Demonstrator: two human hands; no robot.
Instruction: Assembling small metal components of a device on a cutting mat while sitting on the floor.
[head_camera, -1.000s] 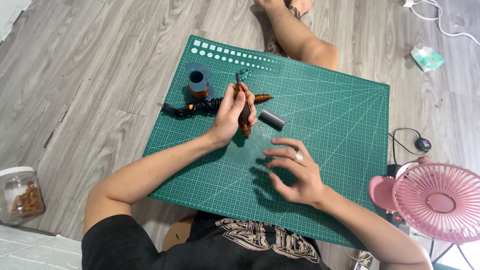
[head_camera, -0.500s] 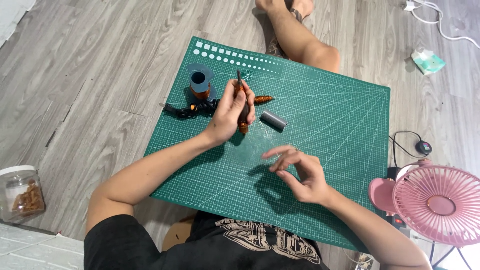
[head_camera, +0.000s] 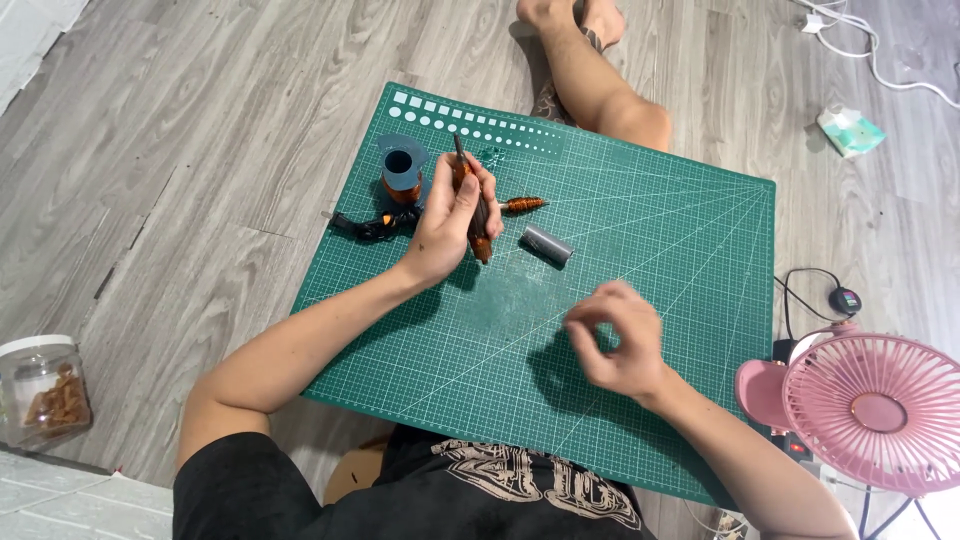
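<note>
**Inspector:** Start at the left edge.

**Assistant:** A clear jar with brown contents stands on the wood floor, well apart from the green cutting mat. On the mat's near-left part lies a black object, and just beyond it stands a grey-blue spool wound with copper-coloured wire.

**Inspector:** Left hand?

**Assistant:** The left hand is closed around a slim dark-tipped tool with an orange-brown body, held tilted above the mat, its tip beside the spool.

**Inspector:** Further right?

**Assistant:** A small copper-wound coil lies just right of the tool; a short grey cylinder lies near it, not touching.

**Inspector:** Right hand?

**Assistant:** The right hand hovers over the mat's middle, fingers curled with thumb and forefinger drawn together. Whether anything is pinched, I cannot tell. A pink fan stands off the mat's right edge.
</note>
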